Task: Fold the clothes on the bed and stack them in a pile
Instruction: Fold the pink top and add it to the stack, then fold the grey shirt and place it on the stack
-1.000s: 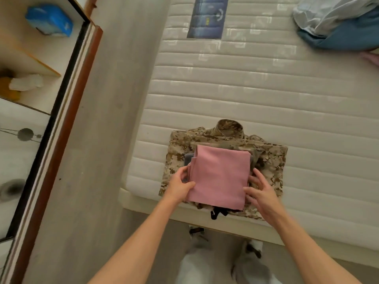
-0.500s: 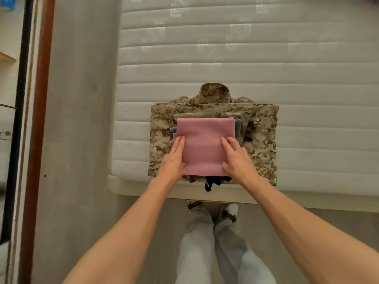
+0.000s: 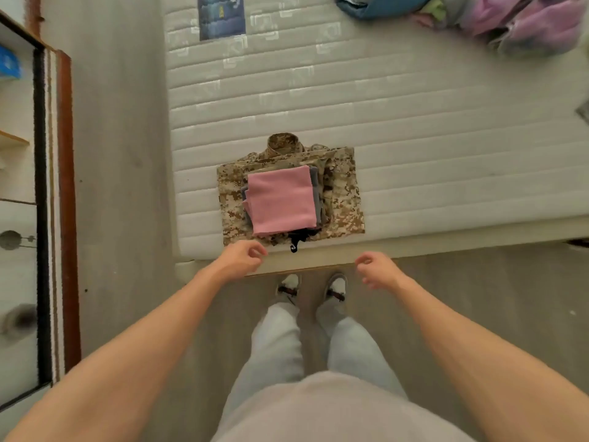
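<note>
A folded pink garment (image 3: 282,200) lies on top of a pile near the bed's front edge. Under it a grey piece (image 3: 315,193) peeks out, then a folded camouflage jacket (image 3: 342,199) with its collar toward the far side; a black strap (image 3: 298,242) hangs out at the front. My left hand (image 3: 243,260) hovers just in front of the pile, fingers loosely curled, holding nothing. Off to the right, over the bed's edge, my right hand (image 3: 377,271) is likewise loosely curled and apart from the clothes. Unfolded clothes (image 3: 526,20), blue, pink and purple, are heaped at the bed's far right.
The white quilted mattress (image 3: 414,122) carries a blue label (image 3: 221,15) at the far side. A wardrobe with a wooden frame (image 3: 67,202) stands along the left, with grey floor (image 3: 121,186) between it and the bed. My legs and shoes (image 3: 312,288) are below.
Both hands have lifted off the pink garment and drawn back toward me; the pile stays in place. The view has tilted up, bringing the heap of unfolded clothes into sight.
</note>
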